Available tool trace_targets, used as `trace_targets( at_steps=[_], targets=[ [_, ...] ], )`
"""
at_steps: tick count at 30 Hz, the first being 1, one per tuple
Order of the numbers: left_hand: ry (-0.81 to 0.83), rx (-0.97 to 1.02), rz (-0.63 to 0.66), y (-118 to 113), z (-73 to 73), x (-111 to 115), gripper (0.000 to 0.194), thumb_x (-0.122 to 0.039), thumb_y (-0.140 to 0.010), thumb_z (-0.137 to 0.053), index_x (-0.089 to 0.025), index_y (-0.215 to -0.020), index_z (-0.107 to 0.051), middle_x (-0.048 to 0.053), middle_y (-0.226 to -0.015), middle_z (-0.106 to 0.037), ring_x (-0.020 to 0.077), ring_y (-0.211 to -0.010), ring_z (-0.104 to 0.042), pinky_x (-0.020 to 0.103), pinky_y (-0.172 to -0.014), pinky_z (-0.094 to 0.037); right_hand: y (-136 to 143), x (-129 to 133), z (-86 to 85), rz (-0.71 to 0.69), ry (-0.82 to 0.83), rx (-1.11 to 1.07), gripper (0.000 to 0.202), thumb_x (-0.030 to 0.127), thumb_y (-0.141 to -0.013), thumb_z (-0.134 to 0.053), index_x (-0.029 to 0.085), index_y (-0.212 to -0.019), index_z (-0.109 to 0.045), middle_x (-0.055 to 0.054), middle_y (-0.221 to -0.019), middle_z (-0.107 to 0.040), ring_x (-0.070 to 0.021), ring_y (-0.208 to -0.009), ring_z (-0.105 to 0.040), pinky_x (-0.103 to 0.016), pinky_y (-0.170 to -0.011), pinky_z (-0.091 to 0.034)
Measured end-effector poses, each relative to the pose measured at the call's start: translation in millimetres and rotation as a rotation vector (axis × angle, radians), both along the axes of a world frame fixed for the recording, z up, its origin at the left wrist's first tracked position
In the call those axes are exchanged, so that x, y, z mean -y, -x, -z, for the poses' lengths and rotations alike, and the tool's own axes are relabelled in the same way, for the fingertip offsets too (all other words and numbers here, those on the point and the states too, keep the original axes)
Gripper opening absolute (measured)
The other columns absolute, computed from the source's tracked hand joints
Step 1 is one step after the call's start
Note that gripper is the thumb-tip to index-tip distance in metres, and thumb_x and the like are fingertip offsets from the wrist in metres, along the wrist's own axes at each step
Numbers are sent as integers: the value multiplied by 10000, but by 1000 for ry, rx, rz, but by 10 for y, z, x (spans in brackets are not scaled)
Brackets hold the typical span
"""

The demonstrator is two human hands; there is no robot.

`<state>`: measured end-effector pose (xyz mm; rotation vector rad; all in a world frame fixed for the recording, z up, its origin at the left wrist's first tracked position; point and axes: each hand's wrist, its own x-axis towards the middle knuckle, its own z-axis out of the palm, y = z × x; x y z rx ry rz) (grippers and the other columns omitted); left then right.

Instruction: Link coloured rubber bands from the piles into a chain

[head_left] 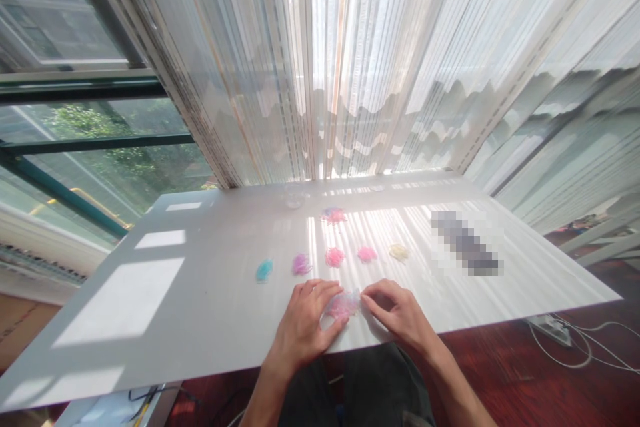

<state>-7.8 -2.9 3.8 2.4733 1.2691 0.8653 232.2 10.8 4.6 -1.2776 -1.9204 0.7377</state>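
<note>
A loose pile of mixed pink and pale strands (343, 305) lies on the white table between my hands. My left hand (311, 320) curves around the pile's left side, fingers apart and resting on the tabletop. At the pile's right edge, my right hand (393, 310) has thumb and forefinger pinched together; what they hold, if anything, is too small to name. Beyond my hands is a row of small piles: teal (264, 270), purple (301, 263), red-pink (335, 256), light pink (367, 253) and cream (399, 252). Farther back lies another mixed pink pile (334, 215).
A clear round container (295, 199) stands near the back edge of the white table (200, 320). A blurred-out dark object (465, 243) lies at the right. Curtains (330, 67) hang behind the table. Cables and a power strip (553, 330) are on the floor.
</note>
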Motion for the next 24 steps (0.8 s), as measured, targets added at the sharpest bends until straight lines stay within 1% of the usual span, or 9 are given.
trace_targets(
  at_steps=[5, 10, 13, 17, 21, 24],
  targets=[
    [5, 37, 16, -11, -40, -8, 443, -340, -937, -706, -231, -1349, -584, 119, -1331, -683, 312, -1199, -633, 506, -993, -524, 4, 3, -13, -8, 1, 14, 228, 391, -961, -602, 222, -897, -742, -46, -854, -752, -216, -793, -691, -347, -759, -537],
    [-11, 97, 97, -150, -86, -97, 478, -307, -922, -719, -236, -1370, -568, 117, -1321, -687, 296, -1213, -616, 506, -1034, -513, -7, 6, 3, -7, 2, 18, 223, 387, -958, -605, 220, -898, -740, -47, -856, -750, -220, -796, -689, -352, -754, -537],
    [4, 109, 123, -247, -76, -154, 393, -258, -916, -707, -245, -1300, -627, 100, -1264, -720, 289, -1173, -633, 501, -998, -530, -19, 8, 19, -5, -7, 2, 216, 387, -955, -615, 225, -899, -745, -47, -858, -755, -221, -803, -692, -352, -760, -544],
    [19, 131, 96, -304, -59, -191, 268, -184, -917, -656, -241, -1174, -705, 80, -1163, -757, 273, -1105, -653, 472, -938, -546, -25, 10, 18, -16, 0, -2, 225, 404, -960, -618, 228, -905, -747, -44, -867, -760, -220, -814, -696, -351, -776, -550],
    [27, 135, 78, -311, -55, -202, 166, -184, -932, -648, -245, -1058, -738, 58, -1100, -772, 259, -1052, -665, 455, -900, -540, -16, 11, 5, -17, 1, 1, 235, 412, -968, -607, 231, -905, -743, -45, -873, -758, -223, -819, -691, -354, -777, -542],
    [36, 147, 74, -312, -45, -204, 123, -193, -944, -650, -238, -1022, -734, 53, -1077, -775, 252, -1026, -670, 447, -887, -528, -10, 15, -1, -15, 8, 1, 224, 396, -968, -603, 230, -901, -737, -39, -868, -749, -220, -811, -687, -346, -762, -534]
  ],
)
